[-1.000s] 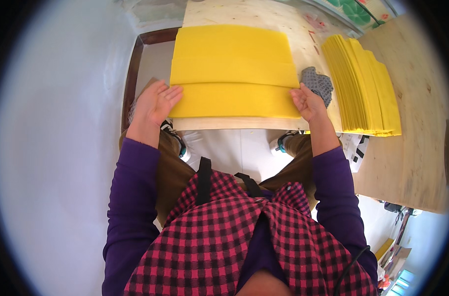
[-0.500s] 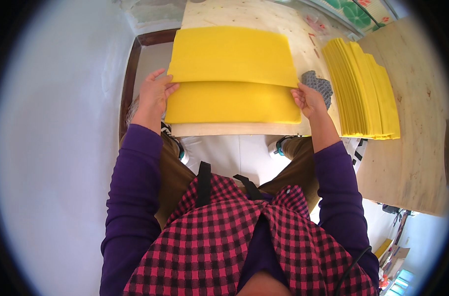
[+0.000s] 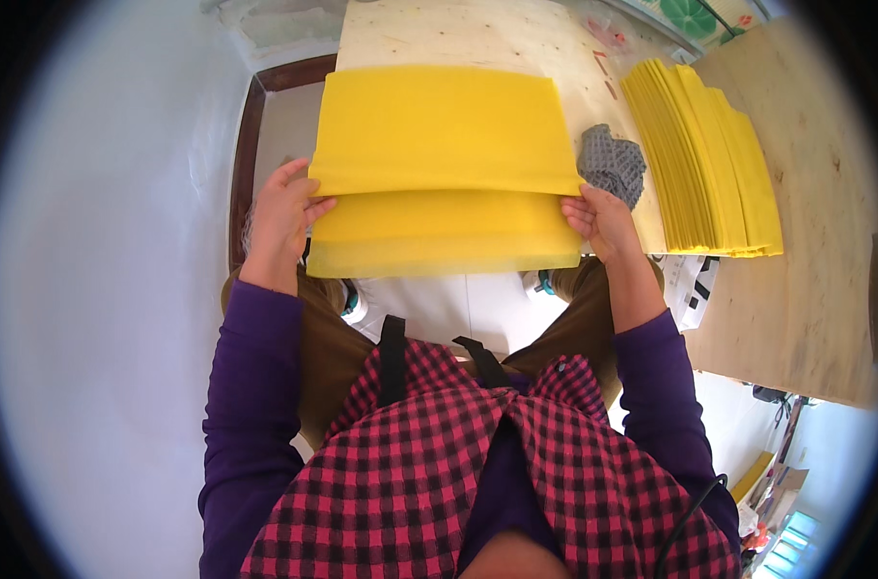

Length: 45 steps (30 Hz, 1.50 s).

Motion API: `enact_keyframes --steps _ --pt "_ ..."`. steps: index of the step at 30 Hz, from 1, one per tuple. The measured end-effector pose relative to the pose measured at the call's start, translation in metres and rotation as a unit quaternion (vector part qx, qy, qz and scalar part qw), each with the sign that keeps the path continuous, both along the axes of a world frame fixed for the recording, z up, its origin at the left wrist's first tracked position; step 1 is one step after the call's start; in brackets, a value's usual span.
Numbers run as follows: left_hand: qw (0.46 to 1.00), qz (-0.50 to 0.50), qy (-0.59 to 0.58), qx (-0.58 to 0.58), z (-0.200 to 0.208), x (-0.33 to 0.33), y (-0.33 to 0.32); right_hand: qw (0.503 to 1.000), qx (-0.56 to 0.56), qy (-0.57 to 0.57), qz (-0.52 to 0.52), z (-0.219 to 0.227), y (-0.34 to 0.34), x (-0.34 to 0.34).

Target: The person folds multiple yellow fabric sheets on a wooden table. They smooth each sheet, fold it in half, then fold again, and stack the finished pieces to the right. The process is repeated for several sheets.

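Note:
A yellow sheet of thin, fabric-like material (image 3: 444,130) lies on the wooden board, with a fold running across it from side to side. At the fold's left end, my left hand (image 3: 286,210) pinches the edge between thumb and fingers. My right hand (image 3: 598,217) grips the fold's right end the same way. Below the fold a yellow flap hangs past the board's near edge, and its lowest strip looks see-through. Whether this is one sheet or several layers, I cannot tell.
A grey knitted cloth (image 3: 611,166) lies just right of my right hand. Further right, a fanned stack of folded yellow sheets (image 3: 699,159) rests on another wooden board (image 3: 815,261). A white wall (image 3: 111,289) rises at the left. My legs are under the near edge.
Both hands have drawn the fold toward me, keeping their pinch. The yellow sheet has slid nearer, and its lower flap now overhangs the board's near edge.

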<state>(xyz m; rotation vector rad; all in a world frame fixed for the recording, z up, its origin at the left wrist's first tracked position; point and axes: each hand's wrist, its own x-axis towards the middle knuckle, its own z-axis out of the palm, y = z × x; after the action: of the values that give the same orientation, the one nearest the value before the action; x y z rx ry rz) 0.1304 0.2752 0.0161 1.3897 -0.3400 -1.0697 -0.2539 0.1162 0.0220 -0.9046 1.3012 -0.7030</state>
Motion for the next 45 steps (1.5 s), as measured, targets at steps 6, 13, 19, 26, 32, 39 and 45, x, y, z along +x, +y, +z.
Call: enact_keyframes --steps 6,13,19,26,32,39,45 --pt "1.000 0.003 0.010 0.007 -0.005 0.000 -0.008 0.997 0.044 -0.061 0.019 0.000 -0.017 0.001" --pt "1.000 -0.002 -0.011 0.015 -0.011 0.003 -0.016 0.994 0.008 0.045 0.098 0.025 -0.054 0.022" --pt "1.000 0.011 0.010 0.009 -0.015 0.004 -0.017 0.936 -0.251 0.164 0.184 0.120 -0.071 0.067" --pt "0.999 0.032 0.025 -0.033 -0.003 0.001 -0.009 0.916 -0.341 0.145 0.154 0.157 -0.018 0.060" --pt "0.999 -0.010 0.015 -0.050 -0.003 0.002 0.004 0.981 -0.153 0.100 0.065 0.071 0.018 0.012" --pt "0.996 -0.052 -0.067 0.016 -0.006 0.001 0.001 0.992 -0.072 0.053 0.087 0.012 0.013 -0.008" --pt "0.996 -0.055 -0.072 -0.025 0.000 0.001 0.010 0.991 -0.074 0.058 0.100 0.018 0.017 -0.017"
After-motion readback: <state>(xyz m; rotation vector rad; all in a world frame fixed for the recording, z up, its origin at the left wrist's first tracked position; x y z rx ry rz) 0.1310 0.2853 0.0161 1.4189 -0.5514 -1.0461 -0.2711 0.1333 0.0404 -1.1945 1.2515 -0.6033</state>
